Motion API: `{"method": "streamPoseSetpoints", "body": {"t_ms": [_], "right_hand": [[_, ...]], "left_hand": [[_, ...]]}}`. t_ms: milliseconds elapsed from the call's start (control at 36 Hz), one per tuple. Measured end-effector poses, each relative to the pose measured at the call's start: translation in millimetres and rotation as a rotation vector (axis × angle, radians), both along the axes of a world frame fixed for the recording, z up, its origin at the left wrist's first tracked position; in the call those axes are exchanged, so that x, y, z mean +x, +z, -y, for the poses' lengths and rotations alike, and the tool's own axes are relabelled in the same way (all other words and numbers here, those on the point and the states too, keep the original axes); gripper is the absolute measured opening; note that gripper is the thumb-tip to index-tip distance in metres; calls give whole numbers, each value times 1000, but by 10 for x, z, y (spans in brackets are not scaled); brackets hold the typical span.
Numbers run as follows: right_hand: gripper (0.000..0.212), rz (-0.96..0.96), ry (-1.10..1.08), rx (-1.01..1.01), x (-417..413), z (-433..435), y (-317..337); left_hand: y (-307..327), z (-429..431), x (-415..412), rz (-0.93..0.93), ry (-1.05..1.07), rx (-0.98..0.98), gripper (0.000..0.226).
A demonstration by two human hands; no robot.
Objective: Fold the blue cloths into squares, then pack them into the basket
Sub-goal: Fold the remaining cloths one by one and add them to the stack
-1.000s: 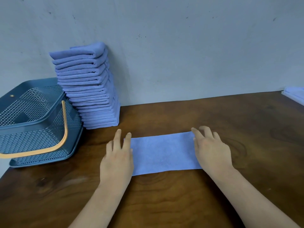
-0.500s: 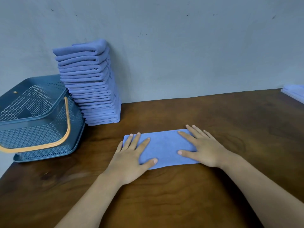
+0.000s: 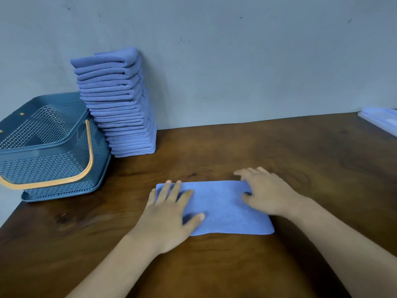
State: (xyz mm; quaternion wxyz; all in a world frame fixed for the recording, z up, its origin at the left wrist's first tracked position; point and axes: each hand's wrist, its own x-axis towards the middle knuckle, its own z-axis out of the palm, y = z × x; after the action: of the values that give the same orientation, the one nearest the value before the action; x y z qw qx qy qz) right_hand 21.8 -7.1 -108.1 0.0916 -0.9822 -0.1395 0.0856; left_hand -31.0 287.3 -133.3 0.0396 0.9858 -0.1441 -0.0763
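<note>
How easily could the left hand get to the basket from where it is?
Probably easily. The left hand lies flat on the blue cloth, gripping nothing, and the basket stands to its left with only bare wooden table between them. The stack of folded cloths sits behind that path, not across it.

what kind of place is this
Probably a plain folding workstation, perhaps laundry or housekeeping: a wooden table against a scuffed grey wall, a tall stack of folded blue cloths, and a perforated basket beside it.

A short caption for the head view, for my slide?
Left hand and right hand rest on a blue cloth, basket nearby.
</note>
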Motion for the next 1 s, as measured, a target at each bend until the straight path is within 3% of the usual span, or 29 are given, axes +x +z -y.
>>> {"method": "streamPoseSetpoints", "body": {"t_ms": [111, 167, 333, 472, 583, 694, 833, 1000], "right_hand": [[33, -252, -40, -26, 329, -76, 201], [30, -362, -32, -68, 441, -114, 273], [28, -370, 18, -127, 522, -108, 298], [17, -403, -69, 125, 491, 35, 297], [31, -417, -272, 571, 367, 192, 204], [24, -363, -346, 912, 80, 301, 76], [25, -312, -225, 991, -324, 315, -53], [32, -265, -294, 1030, -548, 337, -121]], "left_hand": [[68, 330, 242, -1, -247, -109, 75], [25, 454, 311, -38, -355, -124, 74], [-193, 472, 323, -34, -383, -113, 79], [-224, 493, 315, -14, -386, -102, 78], [-248, 475, 314, -3, -379, -95, 74], [-246, 484, 316, 2, -377, -93, 72], [-249, 480, 314, 10, -369, -89, 72], [-256, 526, 250, -10, -355, -90, 75]]}}
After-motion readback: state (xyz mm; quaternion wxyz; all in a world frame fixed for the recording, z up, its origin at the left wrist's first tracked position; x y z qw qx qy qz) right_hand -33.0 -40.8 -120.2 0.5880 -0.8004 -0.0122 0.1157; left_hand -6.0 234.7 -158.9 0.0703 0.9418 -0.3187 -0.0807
